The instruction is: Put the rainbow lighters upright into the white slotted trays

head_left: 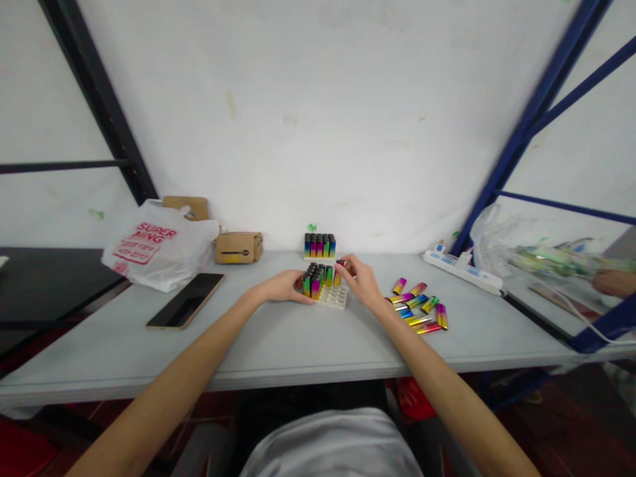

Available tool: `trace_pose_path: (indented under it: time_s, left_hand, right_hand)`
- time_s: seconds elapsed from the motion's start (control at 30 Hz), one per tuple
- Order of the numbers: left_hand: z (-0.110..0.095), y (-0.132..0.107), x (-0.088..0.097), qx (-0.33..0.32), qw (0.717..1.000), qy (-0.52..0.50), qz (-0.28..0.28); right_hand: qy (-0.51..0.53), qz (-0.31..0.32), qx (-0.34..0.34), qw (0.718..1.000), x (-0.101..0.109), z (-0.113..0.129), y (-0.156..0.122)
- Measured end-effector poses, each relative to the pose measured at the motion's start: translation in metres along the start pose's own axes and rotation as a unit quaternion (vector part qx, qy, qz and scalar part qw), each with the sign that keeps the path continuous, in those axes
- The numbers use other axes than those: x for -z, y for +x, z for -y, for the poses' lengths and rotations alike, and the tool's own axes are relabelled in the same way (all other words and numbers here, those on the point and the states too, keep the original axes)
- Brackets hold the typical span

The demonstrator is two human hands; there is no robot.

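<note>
A white tray (332,299) with rows of round holes stands on the table in front of me. Shiny rainbow-coloured lighters (312,283) stand upright in its left and back parts, while bare holes show at the front right. My left hand (287,287) curls round the tray's left end, thumb at the front and fingers by the lighters. At the back right corner, my right hand (358,277) pinches a lighter (338,275), upright over the holes; whether its base is seated I cannot tell. Several loose lighters (421,305) lie scattered right of my right forearm.
Against the wall stands a second tray of upright lighters (320,246). To the left are a phone (187,301), a small cardboard box (239,247) and a white plastic bag (161,245). A power strip (464,271) lies at right; beyond the blue frame, another person's hand (615,283) shows.
</note>
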State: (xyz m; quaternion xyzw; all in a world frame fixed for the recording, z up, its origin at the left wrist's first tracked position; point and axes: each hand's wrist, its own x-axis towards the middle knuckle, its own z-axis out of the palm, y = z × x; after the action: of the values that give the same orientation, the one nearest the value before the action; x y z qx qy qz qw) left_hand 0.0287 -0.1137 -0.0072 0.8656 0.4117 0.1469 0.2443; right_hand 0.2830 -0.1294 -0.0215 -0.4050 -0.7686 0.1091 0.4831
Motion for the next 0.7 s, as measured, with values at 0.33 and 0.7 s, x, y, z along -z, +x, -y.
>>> trace_pose_path:
  time_s: [0.33, 0.7]
  left_hand:
    - [0.001, 0.0, 0.0, 0.001, 1.0, -0.015, -0.003]
    - [-0.001, 0.0, 0.001, 0.017, 1.0, -0.003, -0.008]
  right_hand:
    - [-0.083, 0.105, 0.011, 0.991, -0.006, -0.002, 0.003]
    - [-0.14, 0.113, -0.047, 0.982, -0.01, 0.013, 0.001]
